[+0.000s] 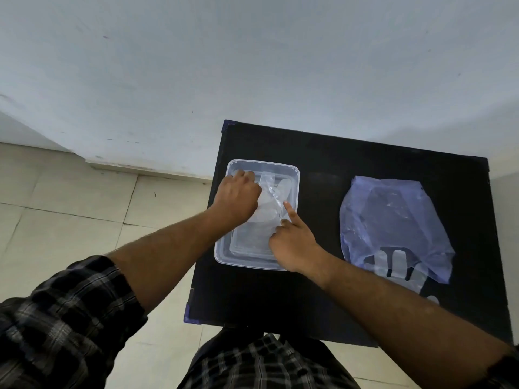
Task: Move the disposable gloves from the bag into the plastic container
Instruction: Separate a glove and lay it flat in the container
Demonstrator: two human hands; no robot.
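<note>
A clear plastic container [293,175] lies on the left part of a black table [323,153]. Thin see-through disposable gloves [271,192] lie crumpled inside it. My left hand [237,199] is curled over the gloves in the container, fingers bent down onto them. My right hand [292,240] rests at the container's near right side, its index finger stretched out and pressing the gloves. To the right, a translucent purple plastic bag [393,220] lies flat, and pale gloves [404,269] show at its near opening.
The black table stands against a white wall [252,66], with a beige tiled floor [70,206] to its left. My checked shirt sleeves and body fill the bottom of the view.
</note>
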